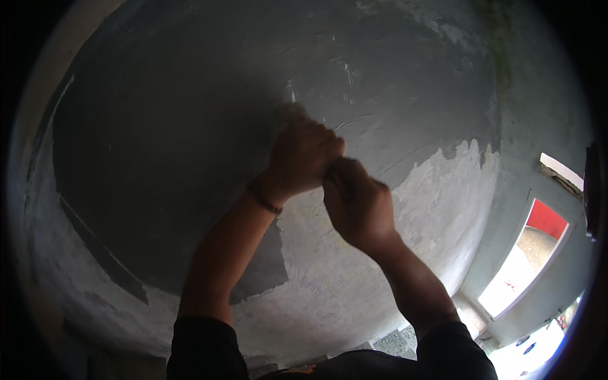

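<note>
Both my hands are raised against a wall partly coated in smooth dark grey plaster. My left hand, with a dark bracelet at its wrist, is closed in a fist near the middle. Past its knuckles is a blurred, pale brownish shape, too smeared to name. Just below and to the right, my right hand is closed too, its thumb side touching or nearly touching the left hand. Whatever the two hands grip is hidden by the fingers.
Below the dark coat, with a ragged border, lies a paler, whitish wall surface. On the right a side wall holds a bright narrow opening with red at its top. Grey blocks or tiles show at the wall's foot.
</note>
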`<control>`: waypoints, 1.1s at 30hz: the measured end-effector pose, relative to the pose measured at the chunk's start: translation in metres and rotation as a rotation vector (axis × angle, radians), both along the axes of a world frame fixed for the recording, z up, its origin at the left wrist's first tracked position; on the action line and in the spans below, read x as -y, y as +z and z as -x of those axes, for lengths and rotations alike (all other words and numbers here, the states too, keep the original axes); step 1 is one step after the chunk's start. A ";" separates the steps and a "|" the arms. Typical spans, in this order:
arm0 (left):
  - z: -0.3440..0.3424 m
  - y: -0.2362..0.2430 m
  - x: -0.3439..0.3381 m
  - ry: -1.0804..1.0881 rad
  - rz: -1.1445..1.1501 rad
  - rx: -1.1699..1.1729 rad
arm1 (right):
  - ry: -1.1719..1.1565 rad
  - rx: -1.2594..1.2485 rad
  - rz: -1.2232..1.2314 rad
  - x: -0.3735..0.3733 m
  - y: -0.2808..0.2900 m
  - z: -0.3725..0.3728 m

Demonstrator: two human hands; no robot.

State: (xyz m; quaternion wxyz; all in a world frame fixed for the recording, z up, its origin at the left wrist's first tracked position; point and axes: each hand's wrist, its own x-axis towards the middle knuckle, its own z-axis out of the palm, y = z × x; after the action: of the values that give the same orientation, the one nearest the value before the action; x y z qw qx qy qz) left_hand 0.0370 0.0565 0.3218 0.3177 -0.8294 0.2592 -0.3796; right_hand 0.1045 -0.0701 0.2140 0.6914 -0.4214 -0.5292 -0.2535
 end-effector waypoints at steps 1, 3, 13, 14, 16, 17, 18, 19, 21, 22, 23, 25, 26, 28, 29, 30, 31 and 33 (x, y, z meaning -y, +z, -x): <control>-0.002 0.002 0.000 0.024 0.038 0.042 | 0.001 0.050 -0.084 0.000 0.003 -0.001; -0.006 0.009 0.000 -0.089 -0.060 0.035 | 0.043 -0.013 -0.003 -0.001 0.011 -0.005; -0.009 0.015 0.009 0.006 0.000 0.069 | 0.007 0.011 -0.039 -0.001 0.011 -0.010; -0.011 0.018 0.009 -0.080 -0.043 0.076 | 0.027 -0.005 0.027 -0.002 0.014 -0.010; -0.014 0.029 0.010 -0.026 -0.006 0.070 | 0.058 -0.023 -0.042 -0.004 0.024 -0.015; -0.013 0.028 0.012 0.013 0.024 0.108 | 0.050 -0.030 -0.035 -0.001 0.026 -0.016; -0.013 0.029 0.012 0.090 0.094 0.147 | 0.021 -0.041 -0.073 -0.001 0.028 -0.017; -0.012 0.026 0.014 0.089 0.122 0.132 | 0.046 -0.054 -0.075 0.003 0.025 -0.014; -0.010 0.021 0.014 0.010 0.021 0.049 | 0.059 -0.069 0.087 0.005 0.022 -0.011; -0.009 0.016 0.014 -0.040 -0.031 0.007 | 0.045 -0.086 0.180 0.008 0.017 -0.010; -0.010 0.018 0.012 -0.054 -0.024 -0.007 | 0.058 -0.056 0.155 0.004 0.019 -0.011; -0.012 0.020 0.008 0.006 0.004 0.073 | 0.074 -0.043 -0.028 0.000 0.019 -0.014; -0.013 0.022 0.005 0.043 0.051 0.127 | 0.110 -0.049 -0.050 -0.003 0.020 -0.015; -0.013 0.021 0.003 -0.024 0.022 0.112 | 0.087 -0.063 -0.005 -0.003 0.019 -0.018; -0.010 0.014 0.004 0.042 0.098 0.125 | 0.103 -0.072 0.019 0.000 0.014 -0.016; -0.008 0.013 0.004 0.026 0.064 0.088 | 0.110 -0.082 -0.035 0.002 0.013 -0.017; -0.007 0.010 0.006 0.033 0.045 0.054 | 0.066 -0.024 0.020 0.002 0.010 -0.014; -0.008 0.009 0.008 -0.014 -0.032 0.028 | 0.044 -0.021 0.135 0.002 0.010 -0.012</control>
State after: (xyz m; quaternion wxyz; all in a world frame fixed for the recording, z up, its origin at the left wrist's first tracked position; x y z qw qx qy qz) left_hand 0.0451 0.0488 0.3312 0.3317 -0.8169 0.2664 -0.3893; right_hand 0.1170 -0.0723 0.2240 0.6723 -0.4581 -0.5470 -0.1973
